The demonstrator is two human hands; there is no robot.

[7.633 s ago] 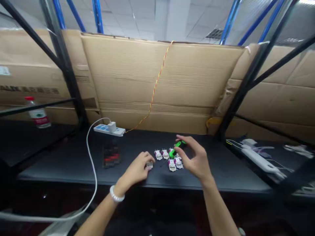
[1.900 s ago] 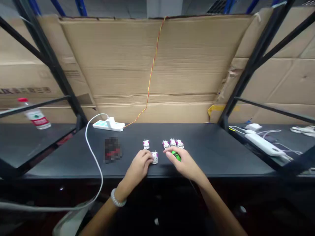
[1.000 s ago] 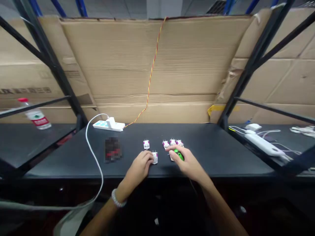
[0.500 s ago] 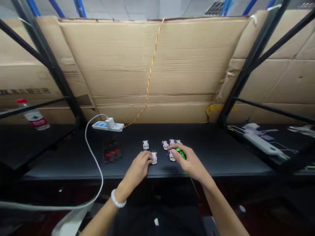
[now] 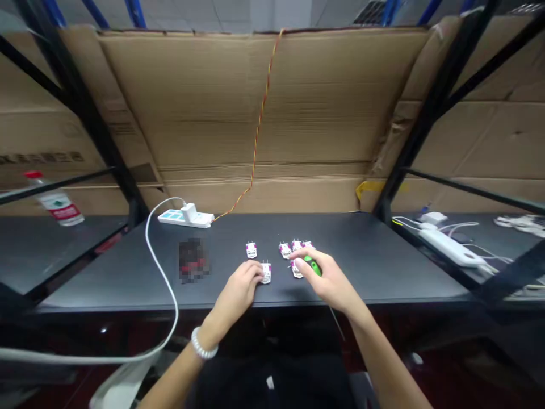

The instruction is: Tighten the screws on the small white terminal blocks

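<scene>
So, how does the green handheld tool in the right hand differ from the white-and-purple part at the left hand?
The green handheld tool looks rounded; the white-and-purple part is blocky, with thin pins. The tool is in the right hand; the part lies on the black table, at the left hand. Fingers partly cover both.

The worktop (image 5: 374, 267) is flat and black. A long white power strip (image 5: 170, 216) lies on it. In front of the power strip is a black and red thing (image 5: 193, 260), too blurry to make out. Off to the right of the power strip, and nearer the front, six little white and purple parts (image 5: 251, 250) show.
</scene>
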